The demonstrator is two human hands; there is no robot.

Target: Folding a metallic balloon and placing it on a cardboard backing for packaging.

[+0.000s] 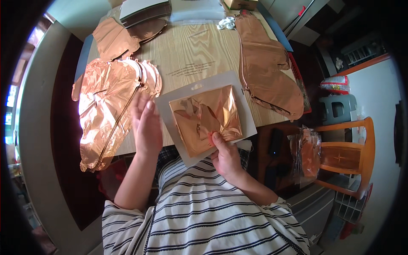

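My right hand pinches a folded copper-coloured foil balloon against a grey backing card, thumb on top and the other fingers mostly hidden beneath. The card has a hang hole at its far edge and lies tilted over the table's near edge. My left hand is raised just left of the card, its fingers stretched and slightly blurred, with nothing seen in them. Beside it, a stack of flat, shiny copper foil balloons spreads over the table's left side.
More flat foil balloons lie along the right side, others at the far left. A stack of cards, clear plastic sleeves and a white crumpled bit sit at the back. A wooden chair with bagged foil stands right.
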